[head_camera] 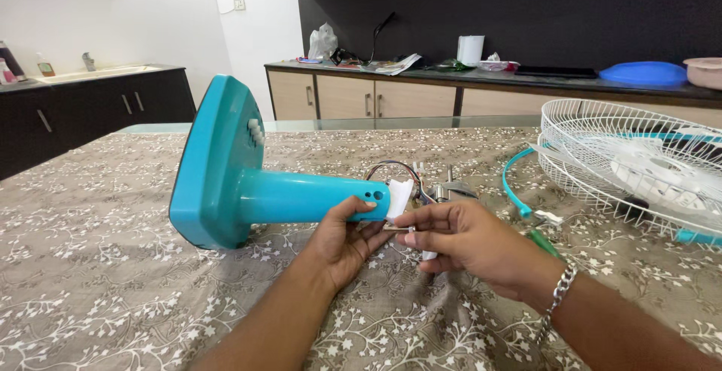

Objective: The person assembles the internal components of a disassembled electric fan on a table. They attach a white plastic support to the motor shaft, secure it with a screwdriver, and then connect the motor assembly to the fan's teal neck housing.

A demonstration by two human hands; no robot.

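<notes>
The right hand (470, 244), wearing a chain bracelet (558, 296), is pinching a small pale part (398, 227), perhaps a connector, hard to make out. The left hand (347, 237) is gripping the neck of the teal fan stand (248, 183), which is lying sideways on the patterned tablecloth (98, 281). A white fan guard (639, 164) is resting well apart.

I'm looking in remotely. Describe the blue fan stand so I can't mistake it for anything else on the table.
On the patterned tablecloth, left of the white wire fan guard, lies the fan stand on its side. The left hand grips its tube. It alone is a solid turquoise block with a square base.
</notes>
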